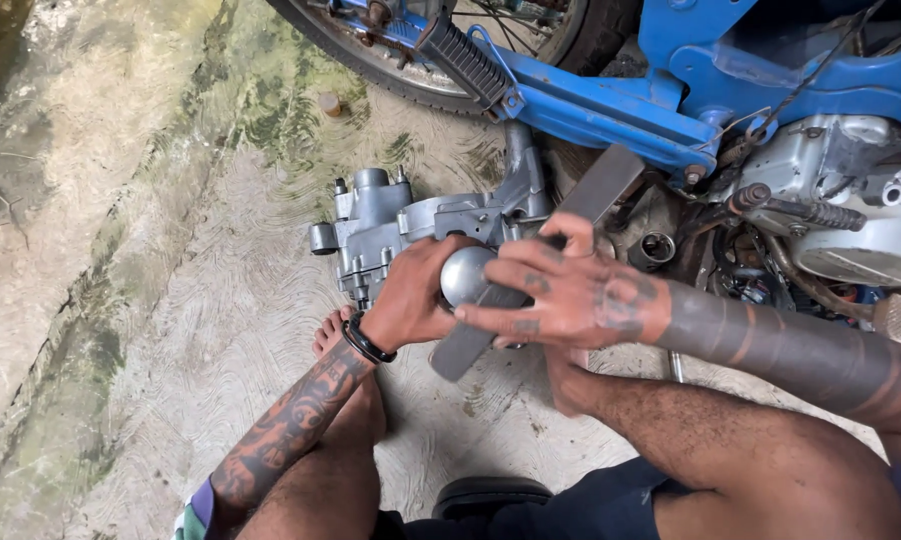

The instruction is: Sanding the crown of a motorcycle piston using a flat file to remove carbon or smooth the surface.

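A blue motorcycle frame (pixel 610 105) stretches across the far side, its spoked black tyre (pixel 370 60) far left of the silver engine block (pixel 850 190), over stained, mossy concrete floor (pixel 120 250).

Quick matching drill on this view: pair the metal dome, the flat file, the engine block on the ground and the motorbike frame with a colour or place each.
Things:
1. metal dome
2. flat file
3. engine block
4. motorbike frame

Descriptions:
A. blue, at the top of the view
B. round and shiny, cupped in the left hand
C. long and dark, under the right hand, lying across the dome
D. grey casting on the concrete, beyond the hands

Pairs: 1-B, 2-C, 3-D, 4-A
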